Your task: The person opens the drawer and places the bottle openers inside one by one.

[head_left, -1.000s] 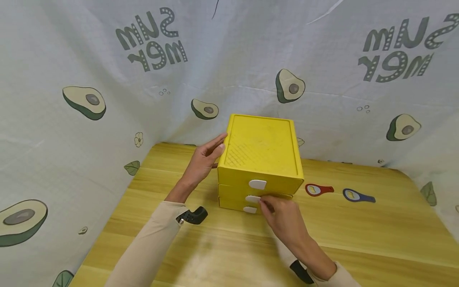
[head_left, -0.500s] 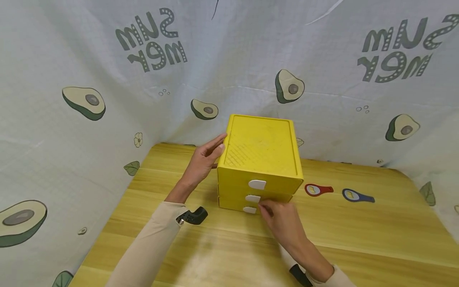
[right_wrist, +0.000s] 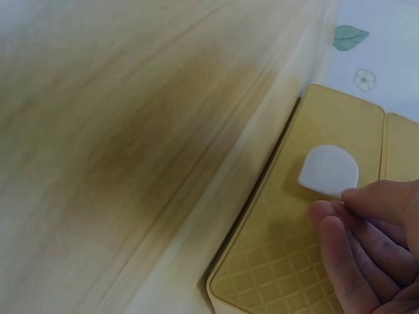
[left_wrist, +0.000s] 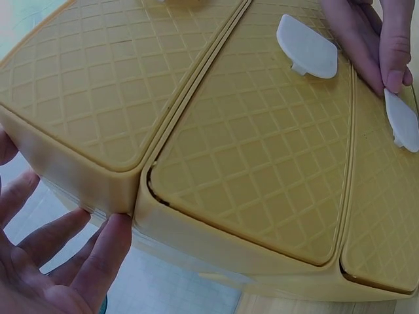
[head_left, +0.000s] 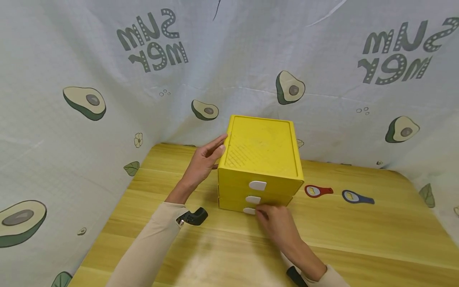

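Observation:
A yellow three-drawer box (head_left: 263, 145) stands on the table, its drawers shut, with a white handle on each front. My left hand (head_left: 201, 163) rests on the box's left side; in the left wrist view its fingers (left_wrist: 108, 252) reach along the side, fairly straight. At the front, my right hand (head_left: 281, 225) is at the lowest handle (head_left: 249, 211). Its thumb and fingertips pinch the edge of that handle (right_wrist: 329, 170) in the right wrist view. Above it sit the middle handle (head_left: 253, 199) and the top handle (head_left: 257, 185), both untouched.
Right of the box, a red paddle-shaped piece (head_left: 318, 191) and a blue one (head_left: 357, 197) lie flat on the wood-grain table (head_left: 211, 255). Behind hangs a white curtain (head_left: 236, 52) printed with avocados.
My right hand has moved down from the middle handle to the lowest one. The left hand stays on the box's side, and the box has not moved.

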{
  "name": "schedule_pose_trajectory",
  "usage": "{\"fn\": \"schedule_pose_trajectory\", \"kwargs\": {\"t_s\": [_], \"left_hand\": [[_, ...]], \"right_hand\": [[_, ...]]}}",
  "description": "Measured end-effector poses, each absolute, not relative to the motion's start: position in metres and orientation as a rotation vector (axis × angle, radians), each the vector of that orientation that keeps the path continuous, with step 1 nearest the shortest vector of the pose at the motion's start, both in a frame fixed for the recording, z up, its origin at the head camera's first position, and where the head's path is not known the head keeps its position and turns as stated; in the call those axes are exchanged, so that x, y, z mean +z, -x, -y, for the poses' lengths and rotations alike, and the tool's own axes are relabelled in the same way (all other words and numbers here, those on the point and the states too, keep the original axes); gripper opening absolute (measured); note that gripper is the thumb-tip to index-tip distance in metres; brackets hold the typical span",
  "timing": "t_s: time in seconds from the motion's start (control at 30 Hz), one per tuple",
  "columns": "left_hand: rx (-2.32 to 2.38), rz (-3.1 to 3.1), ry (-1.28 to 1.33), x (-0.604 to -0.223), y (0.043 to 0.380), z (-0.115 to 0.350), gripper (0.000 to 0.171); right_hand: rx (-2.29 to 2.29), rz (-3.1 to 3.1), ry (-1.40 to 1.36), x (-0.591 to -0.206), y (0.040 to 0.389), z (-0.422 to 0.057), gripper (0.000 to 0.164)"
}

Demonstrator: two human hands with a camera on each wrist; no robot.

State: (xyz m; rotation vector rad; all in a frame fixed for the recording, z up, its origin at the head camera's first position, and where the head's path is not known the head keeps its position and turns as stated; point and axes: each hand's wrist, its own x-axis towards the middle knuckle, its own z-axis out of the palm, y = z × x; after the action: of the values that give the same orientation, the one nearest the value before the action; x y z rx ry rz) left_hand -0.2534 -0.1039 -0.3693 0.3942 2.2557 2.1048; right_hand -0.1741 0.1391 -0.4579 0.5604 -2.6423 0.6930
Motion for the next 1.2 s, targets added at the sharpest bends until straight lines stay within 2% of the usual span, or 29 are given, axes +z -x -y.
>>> {"fn": "schedule_pose_trajectory", "kwargs": {"t_s": [0.73,1.2], "left_hand": [[2.108,-2.252,-0.425,-0.370,0.254,0.105,0.046],[2.107,-2.255,-0.434,-0.369,0.252,0.105,0.046]], "right_hand": [[0.622,2.596,-0.620,-0.462,0.174,-0.136,0.012],[0.680,2.681,-0.609,-0.459,0.159,-0.136,0.008]]}}
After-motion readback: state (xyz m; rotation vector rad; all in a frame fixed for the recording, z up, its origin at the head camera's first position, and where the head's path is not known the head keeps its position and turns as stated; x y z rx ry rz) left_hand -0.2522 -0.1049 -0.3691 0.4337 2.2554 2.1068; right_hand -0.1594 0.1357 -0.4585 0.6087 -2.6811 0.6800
